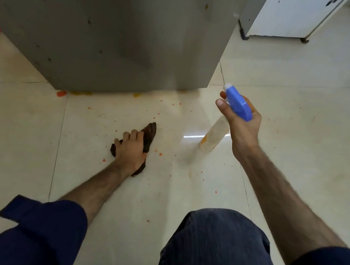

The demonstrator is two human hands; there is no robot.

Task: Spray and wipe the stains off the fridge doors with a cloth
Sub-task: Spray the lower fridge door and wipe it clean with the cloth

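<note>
Tiled floor point(308, 131) | left hand point(130, 150) grip bunches cloth point(149, 136) | right hand point(244, 123) grip clasps spray bottle point(215, 134)

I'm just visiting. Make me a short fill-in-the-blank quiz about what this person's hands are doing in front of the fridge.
1. The right hand holds a spray bottle with a ____ trigger head.
2. The left hand grips a dark brown ____.
3. That left hand is down at the tiled ____, not on the fridge door.

Missing words: blue; cloth; floor
</note>
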